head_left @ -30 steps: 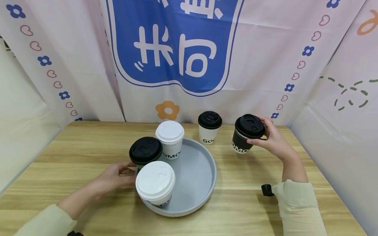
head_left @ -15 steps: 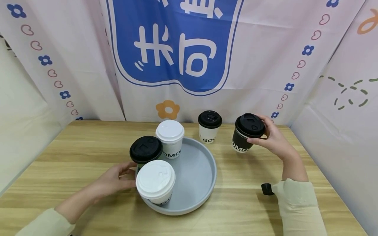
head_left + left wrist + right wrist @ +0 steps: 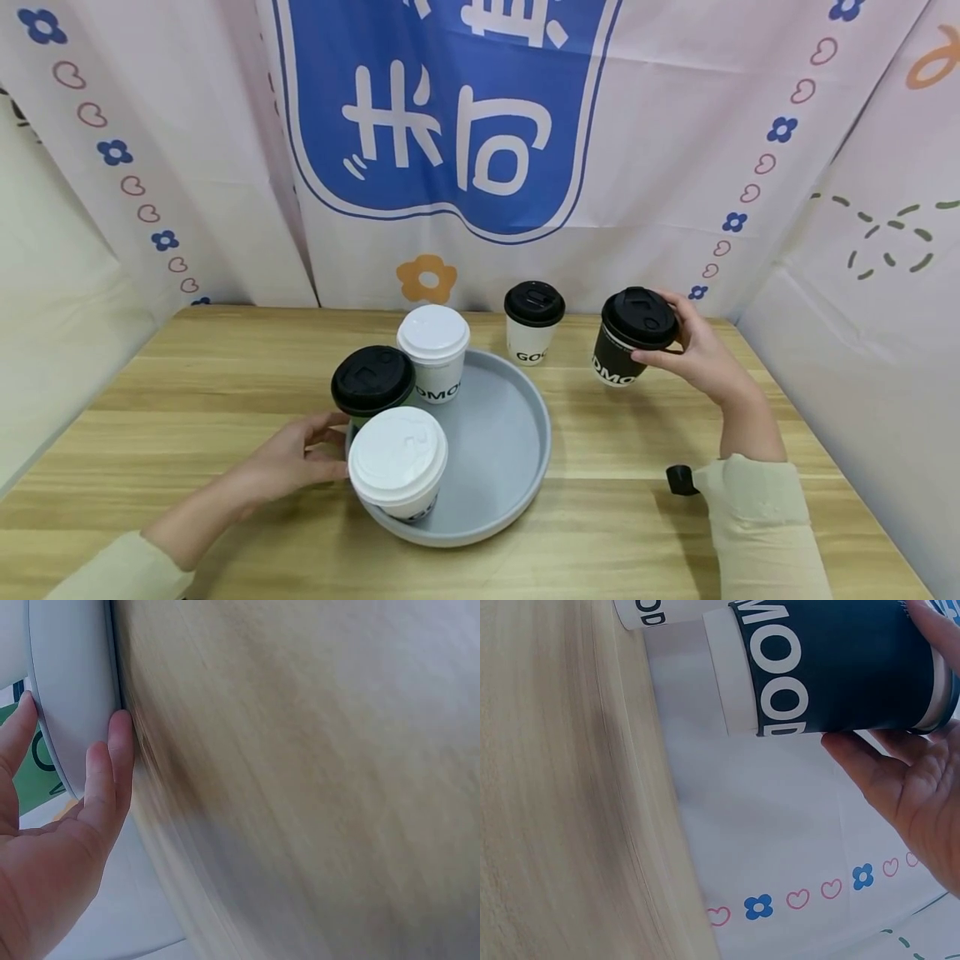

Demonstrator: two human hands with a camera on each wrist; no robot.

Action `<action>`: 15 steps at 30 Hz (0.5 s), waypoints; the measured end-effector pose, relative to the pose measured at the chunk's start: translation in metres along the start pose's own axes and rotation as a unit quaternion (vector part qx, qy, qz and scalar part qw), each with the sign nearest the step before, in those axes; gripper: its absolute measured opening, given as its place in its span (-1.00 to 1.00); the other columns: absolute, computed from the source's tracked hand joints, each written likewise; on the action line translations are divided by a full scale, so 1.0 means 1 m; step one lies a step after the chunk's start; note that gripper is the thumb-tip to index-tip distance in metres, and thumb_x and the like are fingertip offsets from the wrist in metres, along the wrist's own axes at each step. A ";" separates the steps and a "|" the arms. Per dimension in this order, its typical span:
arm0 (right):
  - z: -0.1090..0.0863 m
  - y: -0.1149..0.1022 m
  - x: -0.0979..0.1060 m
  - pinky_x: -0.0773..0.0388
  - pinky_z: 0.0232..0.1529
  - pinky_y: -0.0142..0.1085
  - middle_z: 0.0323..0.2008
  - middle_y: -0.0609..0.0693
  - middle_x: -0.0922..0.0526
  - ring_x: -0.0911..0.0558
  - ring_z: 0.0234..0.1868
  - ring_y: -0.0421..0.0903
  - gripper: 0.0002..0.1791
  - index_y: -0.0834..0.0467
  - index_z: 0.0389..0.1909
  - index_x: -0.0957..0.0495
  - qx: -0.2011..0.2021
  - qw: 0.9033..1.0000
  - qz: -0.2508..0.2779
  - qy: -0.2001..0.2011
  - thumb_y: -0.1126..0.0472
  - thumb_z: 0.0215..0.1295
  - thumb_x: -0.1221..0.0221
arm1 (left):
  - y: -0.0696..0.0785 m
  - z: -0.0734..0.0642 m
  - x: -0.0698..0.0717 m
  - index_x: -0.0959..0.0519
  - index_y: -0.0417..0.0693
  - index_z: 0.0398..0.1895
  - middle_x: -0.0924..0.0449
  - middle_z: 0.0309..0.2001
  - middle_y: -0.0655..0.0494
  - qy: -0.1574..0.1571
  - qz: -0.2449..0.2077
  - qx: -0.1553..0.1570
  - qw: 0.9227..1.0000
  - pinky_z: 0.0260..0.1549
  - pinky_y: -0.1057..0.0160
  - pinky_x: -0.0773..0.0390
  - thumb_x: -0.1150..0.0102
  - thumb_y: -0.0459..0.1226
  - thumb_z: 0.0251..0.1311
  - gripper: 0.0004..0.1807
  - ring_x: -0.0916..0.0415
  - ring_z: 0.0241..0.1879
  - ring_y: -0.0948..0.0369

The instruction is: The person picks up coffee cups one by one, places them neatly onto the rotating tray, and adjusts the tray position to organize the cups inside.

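Note:
My right hand [image 3: 701,354] grips a black paper coffee cup [image 3: 617,358] with a black lid, thumb and fingers round its upper part. In the right wrist view, backdrop shows between the black cup's white base [image 3: 731,671] and the tabletop, so it is held up. My left hand [image 3: 288,454] holds the left edge of a round grey tray [image 3: 491,533]. The left wrist view shows its thumb at the rim and fingertips low on the tray wall [image 3: 75,682]. On the tray stand a white-lidded cup [image 3: 397,458], a black-lidded green cup [image 3: 372,382] and another white-lidded cup [image 3: 433,337].
A white cup with a black lid [image 3: 532,321] stands on the wooden table [image 3: 600,525], behind the tray and left of the held cup. A printed cloth backdrop [image 3: 645,167] hangs along the table's far edge, with pale cloth at both sides.
The right hand and its black cup have shifted very slightly to the right. The left hand, tray and other cups look much the same.

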State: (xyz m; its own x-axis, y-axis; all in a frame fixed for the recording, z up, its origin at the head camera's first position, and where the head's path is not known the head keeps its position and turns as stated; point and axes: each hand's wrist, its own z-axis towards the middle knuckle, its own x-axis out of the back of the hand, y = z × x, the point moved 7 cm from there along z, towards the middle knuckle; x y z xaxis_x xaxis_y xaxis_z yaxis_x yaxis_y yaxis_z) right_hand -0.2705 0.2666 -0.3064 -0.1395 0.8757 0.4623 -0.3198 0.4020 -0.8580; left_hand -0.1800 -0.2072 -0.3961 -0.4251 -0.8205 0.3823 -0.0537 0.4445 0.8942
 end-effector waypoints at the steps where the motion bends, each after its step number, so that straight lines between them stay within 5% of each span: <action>1: 0.000 0.000 0.000 -0.57 -0.02 -0.54 0.26 -0.12 -0.39 -0.47 0.15 -0.42 -0.09 0.06 0.49 -0.09 0.002 1.000 -0.001 -0.001 0.35 0.20 -0.36 | 0.000 0.000 -0.001 -0.11 -0.48 0.42 -0.38 0.25 -0.45 -0.004 -0.006 0.000 1.000 -0.02 0.21 -0.67 -0.39 -0.24 0.18 -0.10 -0.52 0.18 -0.17; 15: -0.003 -0.003 -0.002 -0.63 -0.07 -0.50 0.21 -0.25 -0.41 -0.50 0.14 -0.41 -0.11 0.07 0.48 -0.11 0.028 0.999 0.015 -0.011 0.42 0.19 -0.33 | 0.001 -0.001 -0.002 -0.07 -0.49 0.44 -0.33 0.27 -0.49 -0.015 -0.022 -0.007 1.000 -0.03 0.24 -0.68 -0.39 -0.25 0.18 -0.07 -0.55 0.16 -0.14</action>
State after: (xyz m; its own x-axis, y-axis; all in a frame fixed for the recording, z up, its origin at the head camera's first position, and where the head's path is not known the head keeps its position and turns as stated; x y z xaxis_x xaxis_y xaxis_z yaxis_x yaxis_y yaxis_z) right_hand -0.2661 0.2643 -0.3052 -0.1708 0.8806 0.4421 -0.3665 0.3597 -0.8581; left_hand -0.1781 -0.2058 -0.3956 -0.4499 -0.8280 0.3346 -0.0615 0.4025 0.9133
